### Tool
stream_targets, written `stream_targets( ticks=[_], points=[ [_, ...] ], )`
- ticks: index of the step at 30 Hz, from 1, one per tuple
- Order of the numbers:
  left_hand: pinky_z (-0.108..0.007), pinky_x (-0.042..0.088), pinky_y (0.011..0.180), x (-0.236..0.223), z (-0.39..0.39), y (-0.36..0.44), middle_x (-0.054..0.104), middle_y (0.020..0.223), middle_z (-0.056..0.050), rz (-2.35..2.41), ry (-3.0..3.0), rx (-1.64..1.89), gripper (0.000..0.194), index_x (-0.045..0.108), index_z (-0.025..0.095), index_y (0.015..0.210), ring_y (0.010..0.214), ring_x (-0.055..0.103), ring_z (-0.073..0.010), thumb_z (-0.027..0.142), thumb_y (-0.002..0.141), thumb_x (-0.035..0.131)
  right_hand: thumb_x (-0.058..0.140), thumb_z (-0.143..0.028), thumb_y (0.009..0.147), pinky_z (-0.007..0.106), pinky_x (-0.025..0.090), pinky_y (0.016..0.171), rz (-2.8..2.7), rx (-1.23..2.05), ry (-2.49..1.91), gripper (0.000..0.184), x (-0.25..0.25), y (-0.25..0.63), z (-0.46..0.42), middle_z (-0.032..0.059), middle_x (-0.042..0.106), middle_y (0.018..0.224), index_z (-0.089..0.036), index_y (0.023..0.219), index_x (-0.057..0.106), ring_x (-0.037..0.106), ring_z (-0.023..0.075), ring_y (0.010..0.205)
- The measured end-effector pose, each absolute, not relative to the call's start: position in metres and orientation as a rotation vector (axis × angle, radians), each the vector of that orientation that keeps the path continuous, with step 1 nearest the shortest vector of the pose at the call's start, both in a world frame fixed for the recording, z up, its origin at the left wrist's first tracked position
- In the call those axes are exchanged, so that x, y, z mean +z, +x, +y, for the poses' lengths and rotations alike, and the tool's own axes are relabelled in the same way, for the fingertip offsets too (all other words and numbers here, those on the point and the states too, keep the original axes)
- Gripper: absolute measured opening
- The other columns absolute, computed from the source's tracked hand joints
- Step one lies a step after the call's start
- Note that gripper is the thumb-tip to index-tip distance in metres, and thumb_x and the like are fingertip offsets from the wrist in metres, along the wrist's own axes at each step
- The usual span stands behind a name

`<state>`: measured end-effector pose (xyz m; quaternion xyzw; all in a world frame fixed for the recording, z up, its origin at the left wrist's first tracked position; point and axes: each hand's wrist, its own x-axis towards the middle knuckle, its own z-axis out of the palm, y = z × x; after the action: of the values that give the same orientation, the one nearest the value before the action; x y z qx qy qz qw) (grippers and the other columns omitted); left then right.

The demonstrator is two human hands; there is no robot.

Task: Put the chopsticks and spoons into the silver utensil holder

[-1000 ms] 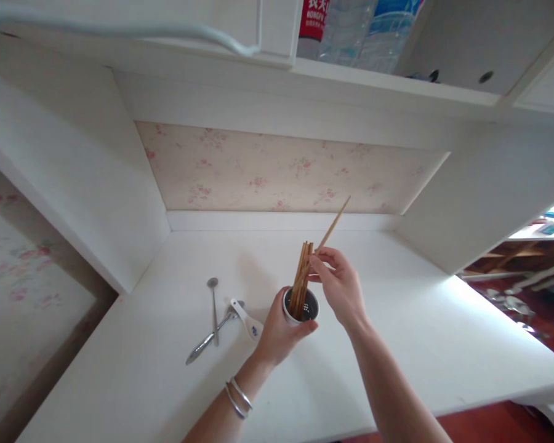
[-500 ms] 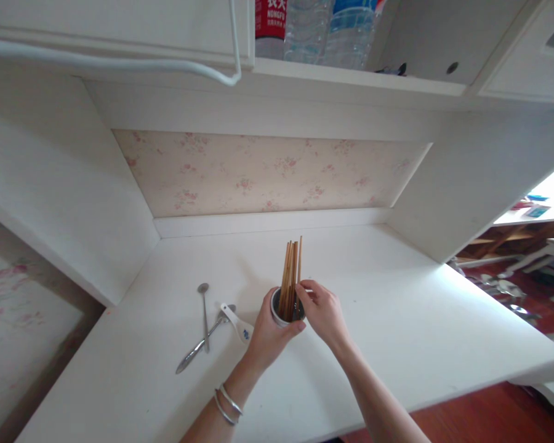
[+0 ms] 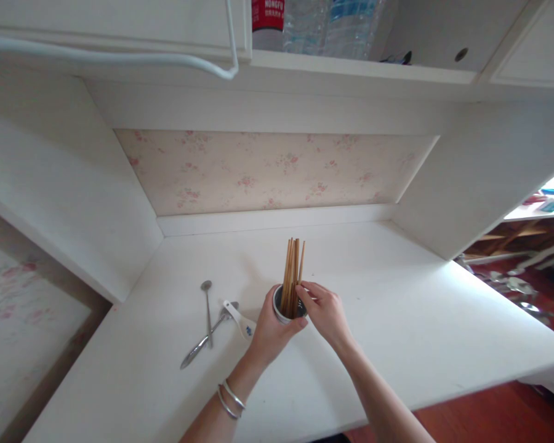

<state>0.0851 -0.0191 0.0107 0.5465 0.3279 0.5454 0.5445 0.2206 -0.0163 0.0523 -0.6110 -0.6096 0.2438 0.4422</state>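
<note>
My left hand (image 3: 276, 329) is wrapped round a cup-like holder (image 3: 277, 306) with a pale rim and dark inside. Several wooden chopsticks (image 3: 289, 271) stand in it, leaning slightly. With thumb and fingertips, my right hand (image 3: 324, 309) pinches one chopstick (image 3: 302, 258) at the right side of the bunch; its lower end is hidden by the fingers and the holder. Left of the holder, a white soup spoon (image 3: 240, 320) with a blue mark lies on the white desk. Beside it, a long thin metal spoon (image 3: 208, 314) crosses a larger metal spoon (image 3: 197, 352).
Side panels and a floral-papered back wall (image 3: 277, 172) enclose the desk (image 3: 378, 332). Overhead, a cabinet shelf (image 3: 364, 69) holds plastic bottles (image 3: 305, 27). A white cable (image 3: 120, 56) hangs below the upper left door. Red flooring (image 3: 466, 412) shows past the front edge.
The pinched chopstick has tilted a little, its top now slightly farther right and lower. My left hand keeps its hold on the holder. The whole view has shifted slightly.
</note>
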Motion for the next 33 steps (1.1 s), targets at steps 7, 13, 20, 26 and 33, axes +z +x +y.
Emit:
stream_targets(
  ticks=[7,13,20,26,33],
  points=[
    [-0.040,0.042,0.103,0.011,-0.019,0.084,0.058,0.128,-0.010,0.785,1.300,1.282,0.074,0.042,0.021,0.128,0.119,0.055,-0.0251,0.031,0.066,0.081,0.049,-0.043,0.090,0.030,0.056,0.077,-1.532,0.674,-1.462,0.032,0.049,0.222,-0.019,0.0038,0.073,0.103,-0.024,0.105,0.072,0.069,0.0204,0.088],
    [-0.040,0.042,0.103,0.024,-0.021,0.085,0.059,0.128,-0.011,0.745,1.276,1.232,0.075,0.043,0.020,0.129,0.119,0.055,-0.0266,0.035,0.067,0.081,0.044,-0.046,0.093,0.036,0.045,0.100,-1.505,0.821,-1.336,0.047,0.022,0.221,-0.025,0.0063,0.063,0.126,-0.020,0.132,0.051,0.058,0.0226,0.117],
    [-0.039,0.036,0.109,0.024,-0.035,0.058,0.048,0.142,-0.011,0.986,1.404,1.204,0.085,0.039,0.024,0.136,0.131,0.044,-0.0275,0.039,0.065,0.082,0.039,-0.047,0.095,0.036,0.044,0.101,-1.412,0.804,-1.250,0.044,0.004,0.218,-0.023,0.0069,0.062,0.127,-0.021,0.129,0.051,0.056,0.0226,0.119],
    [-0.032,0.049,0.076,0.031,-0.015,-0.036,0.070,0.087,-0.005,1.746,1.567,1.037,0.031,0.061,0.020,0.094,0.081,0.066,-0.0211,0.049,0.086,0.052,0.039,-0.051,0.094,0.040,0.040,0.105,-1.366,0.855,-1.219,0.049,-0.010,0.220,-0.017,0.0085,0.059,0.131,-0.020,0.130,0.051,0.051,0.0253,0.125],
    [-0.029,0.039,0.066,0.017,0.024,-0.093,0.070,0.085,-0.005,2.208,1.882,0.255,0.033,0.059,0.023,0.081,0.083,0.065,-0.0247,0.052,0.085,0.043,0.043,-0.049,0.093,0.040,0.041,0.103,-1.380,0.889,-1.170,0.046,-0.015,0.221,-0.015,0.0066,0.060,0.131,-0.023,0.131,0.050,0.052,0.0257,0.123]
  ],
)
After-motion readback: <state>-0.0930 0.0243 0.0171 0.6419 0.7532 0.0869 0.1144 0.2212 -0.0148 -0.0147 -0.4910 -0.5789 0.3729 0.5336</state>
